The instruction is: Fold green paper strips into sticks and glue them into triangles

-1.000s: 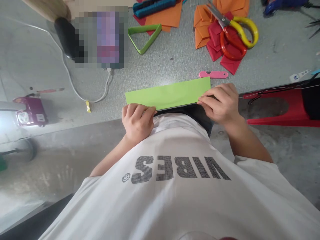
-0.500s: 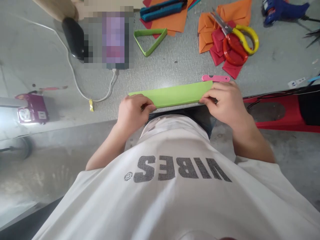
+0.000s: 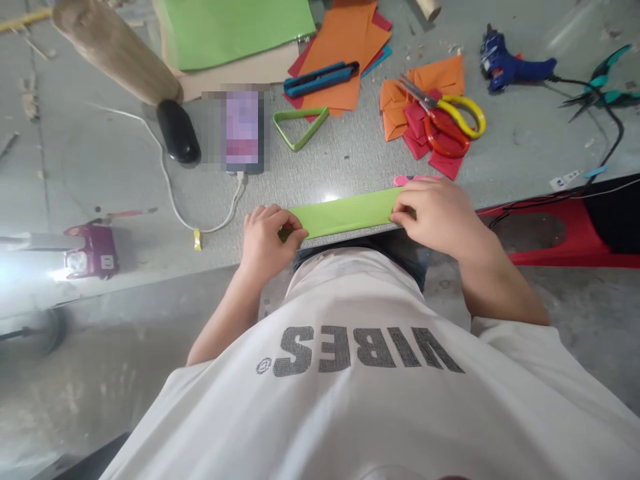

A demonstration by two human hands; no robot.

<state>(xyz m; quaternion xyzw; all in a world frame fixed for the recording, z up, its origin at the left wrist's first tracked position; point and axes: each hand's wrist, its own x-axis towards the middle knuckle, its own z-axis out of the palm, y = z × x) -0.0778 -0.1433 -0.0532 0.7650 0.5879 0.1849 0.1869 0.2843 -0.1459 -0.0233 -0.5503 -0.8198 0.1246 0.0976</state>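
A long light-green paper strip (image 3: 347, 215) lies along the front edge of the grey table (image 3: 300, 177). My left hand (image 3: 273, 240) pinches its left end between thumb and fingers. At the right end my right hand (image 3: 433, 217) grips the strip in the same way, its fingertips on the near edge. Part of a pink tool (image 3: 404, 180) shows just behind the right hand, which covers the rest. Farther back on the table stands a green folded paper triangle (image 3: 301, 129).
Scissors (image 3: 445, 113) rest on folded red and orange papers (image 3: 393, 97). Behind are a blue cutter (image 3: 320, 80), orange sheets (image 3: 345, 40), a green sheet (image 3: 235, 30), a glue gun (image 3: 515, 67) and pliers (image 3: 600, 87). Left are a phone (image 3: 242, 127), black mouse (image 3: 178, 132) and purple device (image 3: 90, 251).
The view has shifted, so the table's things appear lower and more of its far side shows. Both hands still hold the strip; the right hand now covers more of the pink tool.
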